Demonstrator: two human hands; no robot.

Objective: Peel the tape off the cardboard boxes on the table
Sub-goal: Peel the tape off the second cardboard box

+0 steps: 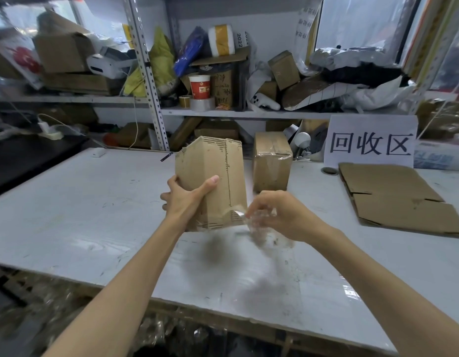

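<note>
A brown cardboard box [218, 173] is held up above the white table [81, 215], its surface torn in strips where tape came off. My left hand [184, 197] grips its left side, thumb across the front. My right hand [277, 215] pinches a strip of clear tape [238, 213] still stuck at the box's lower right corner; crumpled clear tape [264, 233] hangs below the hand, blurred. A second cardboard box [272, 161], wrapped in clear tape, stands on the table behind.
A flattened cardboard box [398, 199] lies at the right of the table under a white sign [372, 143]. Cluttered metal shelves [156, 104] with boxes, tape rolls and a red cup stand behind. A dark desk [30, 158] is at left.
</note>
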